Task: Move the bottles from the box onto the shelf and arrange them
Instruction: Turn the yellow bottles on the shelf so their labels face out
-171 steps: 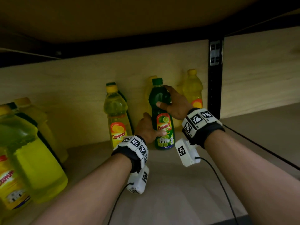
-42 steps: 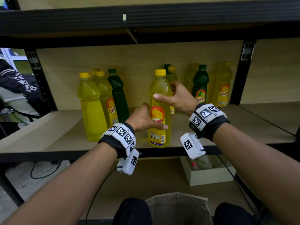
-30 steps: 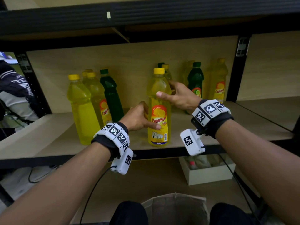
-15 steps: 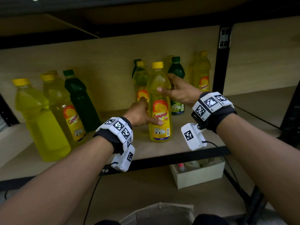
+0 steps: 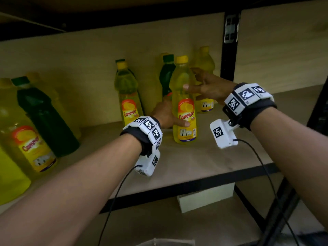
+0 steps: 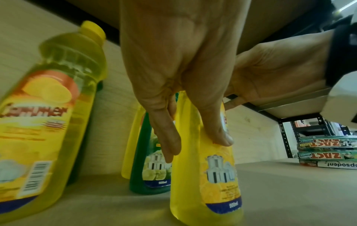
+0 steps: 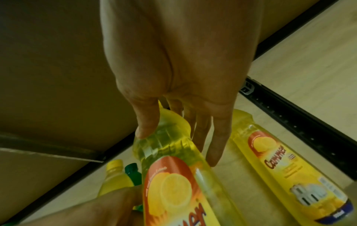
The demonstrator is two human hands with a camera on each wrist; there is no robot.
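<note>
Centre of the head view: yellow bottle [image 5: 184, 103] upright on the shelf [image 5: 195, 162], both hands on it.

Left hand [image 5: 165, 115] holds the bottle low at the label, thumb across the front, fingers curled behind. Right hand [image 5: 211, 87] is at the shoulder, thumb touching the front, fingers nearly straight behind; more steadying than gripping. Green bottle [image 5: 166, 77] stands just behind, another yellow bottle [image 5: 205, 86] right of it, a labelled yellow one [image 5: 128, 96] left of centre. Risk, judged: pushing back with that loose upper hand could tip the tall bottle or knock the green one, spoiling the row.
</note>
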